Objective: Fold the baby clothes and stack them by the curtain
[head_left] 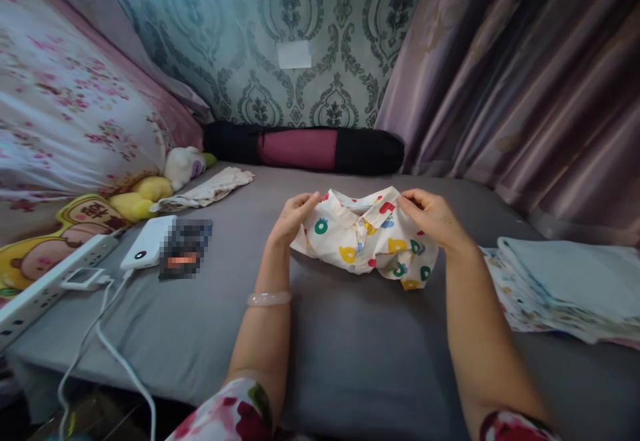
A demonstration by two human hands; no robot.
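Note:
A small white collared shirt with a colourful print hangs between my hands above the grey bed sheet. My left hand pinches its left shoulder, close to the collar. At the other shoulder, my right hand grips the fabric between thumb and fingers. The collar faces upward, buttons show down the front, and the lower part of the shirt is bunched and folded under. A pale bangle circles my left forearm.
Folded clothes are stacked at the right. On the left lie a power strip, a white power bank with cables, a blurred dark item, plush toys and a crumpled pale cloth. A long black-and-maroon bag lines the wall.

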